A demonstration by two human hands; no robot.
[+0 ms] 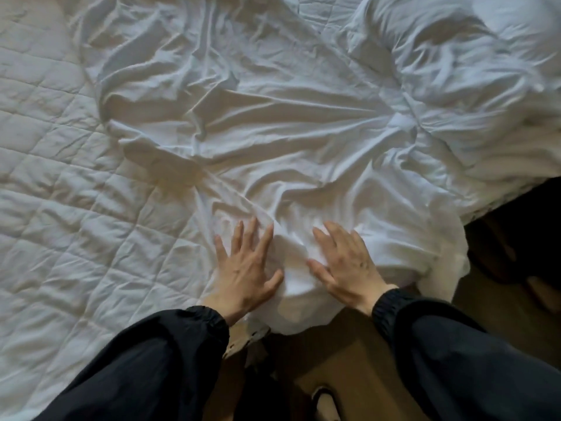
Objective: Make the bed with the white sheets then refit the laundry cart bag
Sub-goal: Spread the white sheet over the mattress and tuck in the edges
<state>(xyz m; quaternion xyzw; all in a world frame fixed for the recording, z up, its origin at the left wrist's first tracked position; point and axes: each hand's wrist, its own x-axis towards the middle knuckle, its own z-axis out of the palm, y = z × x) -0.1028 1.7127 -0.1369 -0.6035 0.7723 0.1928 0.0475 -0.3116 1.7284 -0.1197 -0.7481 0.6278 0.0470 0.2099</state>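
Observation:
A crumpled white sheet (pixel 273 132) lies spread over the middle and right of the bed, with one edge hanging over the near corner. Under it, on the left, the quilted white mattress pad (pixel 45 177) shows bare. My left hand (pixel 246 268) rests flat on the sheet near the bed's edge, fingers spread. My right hand (pixel 346 262) lies flat beside it, a small bunch of sheet raised between the two hands. Both arms are in black sleeves. No laundry cart is in view.
A bundled white duvet or pillow (pixel 470 56) sits at the far right of the bed. Brown floor (pixel 349 360) runs below the bed's near corner, with a shoe tip (pixel 326 402) at the bottom. Dark space lies at the right (pixel 522 232).

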